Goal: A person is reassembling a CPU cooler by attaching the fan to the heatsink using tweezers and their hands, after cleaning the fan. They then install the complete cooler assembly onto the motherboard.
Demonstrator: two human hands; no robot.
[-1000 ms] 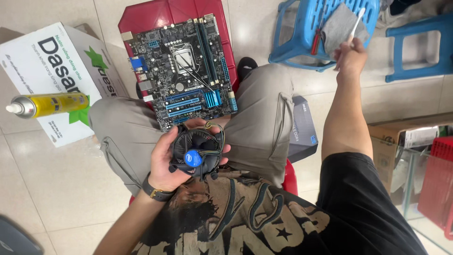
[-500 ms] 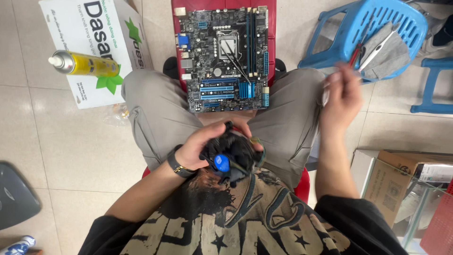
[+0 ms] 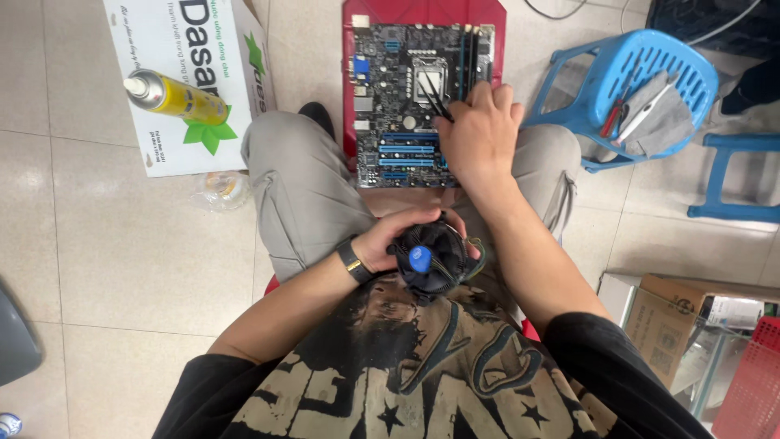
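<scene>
a round black cooler fan with a blue centre disc is held in the lap, close against the body, between the knees. it is gripped by the left hand, whose fingers are curled around the fan's left and upper edge; a dark band is worn on that wrist. the fan's face is turned up toward the camera.

a pair of black tweezers is pinched in the right hand, which is closed and laid over the right part of a dark motherboard. the tweezer tips are pointed up and to the left, at the lower edge of the silver processor socket; whether they touch the board cannot be told. the motherboard is laid flat on a red stool in front of the knees, with its blue slots toward the person and the socket farther away.

to the left of the stool, a white cardboard box with green leaf marks is set on the tiled floor, and a yellow spray can is laid on top of it, its cap pointing left. a crumpled clear wrapper is seen on the floor just below the box, beside the left knee. to the right, a blue plastic stool is seen with a grey cloth and a few hand tools on its seat. brown cardboard boxes are stacked at the lower right, well apart from the hands.
</scene>
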